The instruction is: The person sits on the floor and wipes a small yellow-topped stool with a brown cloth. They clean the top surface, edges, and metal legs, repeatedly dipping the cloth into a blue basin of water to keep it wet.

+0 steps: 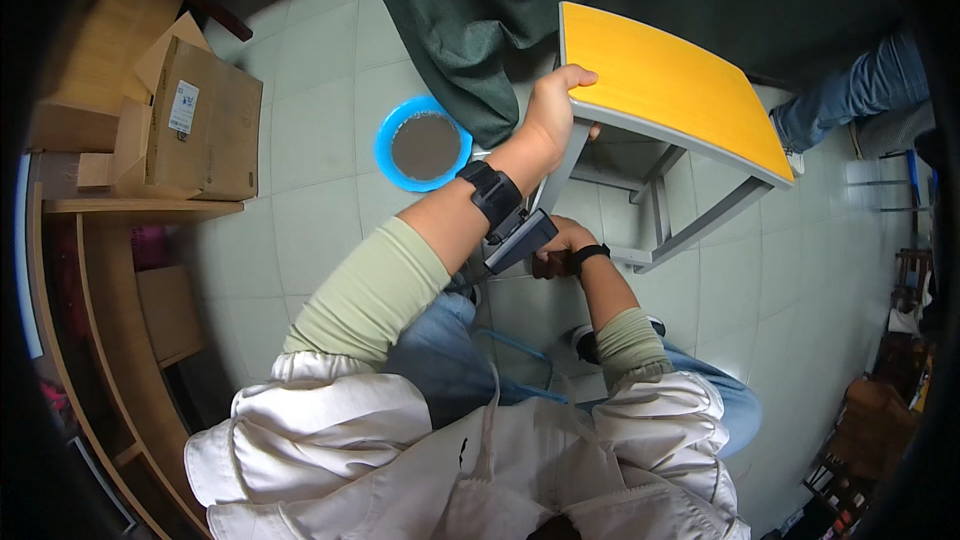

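Observation:
A stool with a yellow seat (pixel 667 82) and a grey metal frame (pixel 697 229) stands before me. My left hand (pixel 553 109) grips the seat's near left corner, with the thumb on top and fingers curled underneath. A black strap carries a box-shaped device (pixel 523 241) on my left wrist. Lower down, my right hand (pixel 568 238) is beside the foot of the stool's near left leg. The device partly covers that hand. Something dark brown shows under its fingers, too hidden to identify. A blue basin (pixel 385 157) of murky grey-brown water sits on the floor left of the stool.
Dark green cloth (pixel 465 52) hangs behind and bunches near the basin. At left, an open cardboard box (pixel 214 120) stands by wooden shelving (pixel 112 330). Another person's jeans-clad leg (pixel 847 94) is beyond the stool. Blue metal tubing (pixel 517 345) shows between my knees.

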